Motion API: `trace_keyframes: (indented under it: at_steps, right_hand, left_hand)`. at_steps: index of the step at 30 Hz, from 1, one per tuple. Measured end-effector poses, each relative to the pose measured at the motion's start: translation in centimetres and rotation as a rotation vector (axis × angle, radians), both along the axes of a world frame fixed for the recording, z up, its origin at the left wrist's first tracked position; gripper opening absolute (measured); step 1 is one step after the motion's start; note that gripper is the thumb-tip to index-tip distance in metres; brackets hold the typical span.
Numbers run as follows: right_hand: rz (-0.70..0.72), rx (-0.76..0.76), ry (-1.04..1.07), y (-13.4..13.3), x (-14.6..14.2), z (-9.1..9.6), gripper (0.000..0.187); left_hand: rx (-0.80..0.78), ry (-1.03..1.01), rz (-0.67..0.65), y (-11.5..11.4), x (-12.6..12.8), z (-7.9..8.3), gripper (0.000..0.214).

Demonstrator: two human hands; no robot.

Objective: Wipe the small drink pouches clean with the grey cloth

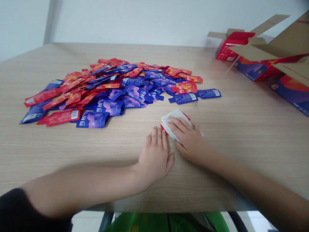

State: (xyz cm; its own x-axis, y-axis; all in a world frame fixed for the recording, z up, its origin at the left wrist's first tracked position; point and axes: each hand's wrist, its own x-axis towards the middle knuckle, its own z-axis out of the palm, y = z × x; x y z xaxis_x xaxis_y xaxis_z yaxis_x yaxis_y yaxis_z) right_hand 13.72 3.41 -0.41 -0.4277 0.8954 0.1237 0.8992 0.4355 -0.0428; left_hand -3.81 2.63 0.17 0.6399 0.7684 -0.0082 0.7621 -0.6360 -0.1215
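Note:
Under my right hand (189, 138) is a folded white cloth (177, 116), pressed onto a small red pouch that lies flat on the table. Only red edges of the pouch (187, 116) show around the cloth. My left hand (155, 154) lies palm down with its fingers stretched forward, the fingertips at the pouch's near left edge. Beyond both hands spreads a loose heap of red and blue-purple pouches (135, 91). A blue pouch (209, 93) lies at the heap's right end.
Open cardboard boxes stand at the right: a small red box (227, 51) at the back, a red and blue box (256, 69) before it, and another blue box (292, 93) nearer. The wooden table (241, 135) meets a white wall; its front edge is near my body.

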Motion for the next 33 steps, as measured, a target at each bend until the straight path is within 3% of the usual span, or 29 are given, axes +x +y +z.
trace_keyframes:
  at_steps: [4,9,19,26,30,33]
  right_hand:
    - [-0.061,0.014,0.01,0.7,0.3,-0.2,0.06]
    - [-0.086,0.056,0.017,1.9,0.6,-0.8,0.058]
    - [-0.206,0.163,0.081,7.0,0.7,-1.6,0.057]
    - [-0.244,0.226,0.115,12.0,-0.2,-1.8,0.055]
    - [-0.246,0.224,0.13,12.9,0.0,-1.9,0.055]
    - [-0.242,0.216,0.152,12.7,0.4,-1.9,0.053]
  left_hand:
    - [0.01,-0.072,-0.025,0.0,-0.2,0.1,0.07]
    - [-0.035,-0.138,-0.16,0.9,-0.4,-0.3,0.065]
    - [0.014,-0.164,-0.028,8.3,0.6,-1.5,0.063]
    - [-0.021,-0.207,-0.054,13.3,-0.6,-2.1,0.059]
    - [0.009,-0.22,-0.043,13.6,-1.0,-1.8,0.057]
    - [0.134,-0.266,-0.025,13.1,-1.7,-0.9,0.054]
